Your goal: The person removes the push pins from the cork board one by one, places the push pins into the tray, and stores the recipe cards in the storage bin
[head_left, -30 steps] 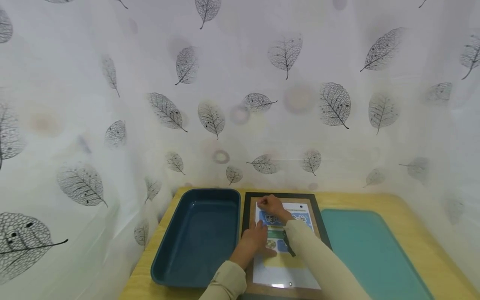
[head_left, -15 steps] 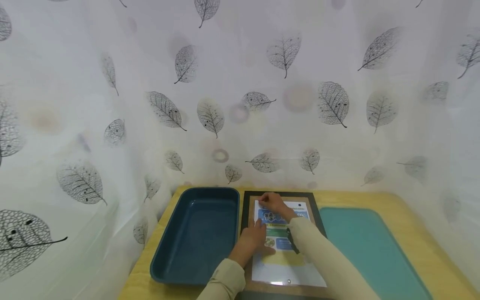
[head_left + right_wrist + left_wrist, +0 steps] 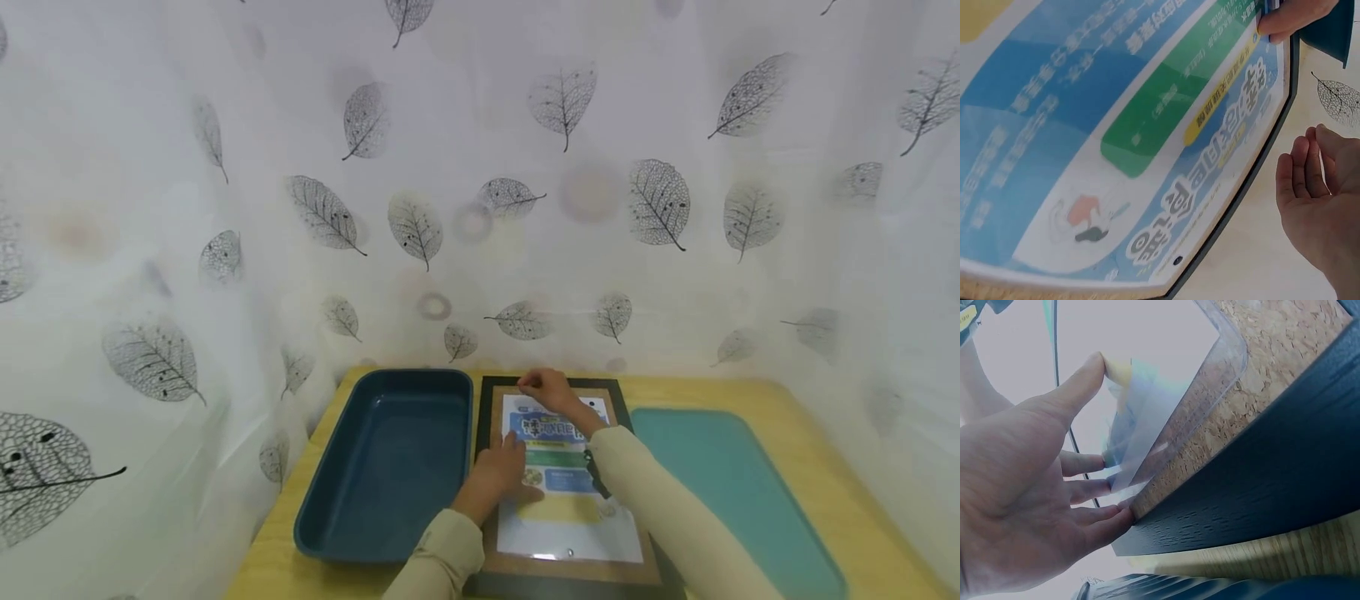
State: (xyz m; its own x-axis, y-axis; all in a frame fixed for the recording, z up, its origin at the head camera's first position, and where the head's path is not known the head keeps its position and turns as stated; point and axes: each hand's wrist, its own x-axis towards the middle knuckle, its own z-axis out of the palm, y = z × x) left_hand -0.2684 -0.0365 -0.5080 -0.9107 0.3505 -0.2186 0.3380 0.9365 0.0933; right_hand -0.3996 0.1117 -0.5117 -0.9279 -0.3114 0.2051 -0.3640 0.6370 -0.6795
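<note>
One corkboard [image 3: 592,570] lies on the counter [image 3: 795,429], a printed sheet [image 3: 573,533] on it. The right hand [image 3: 551,391] has just lifted from the sheet's far left corner, fingertips gathered, anything pinched unclear; seemingly only the left hand [image 3: 501,467], fingers extended, now steadies the sheet.

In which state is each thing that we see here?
The printed sheet: face up on the corkboard.
The corkboard: face up on the table.
The left hand: thumb spread, touching the printed sheet.
The right hand: fingertips drawn together; whether they hold something, hidden.
The blue tray: open side up.
The teal tray: lying flat.
</note>
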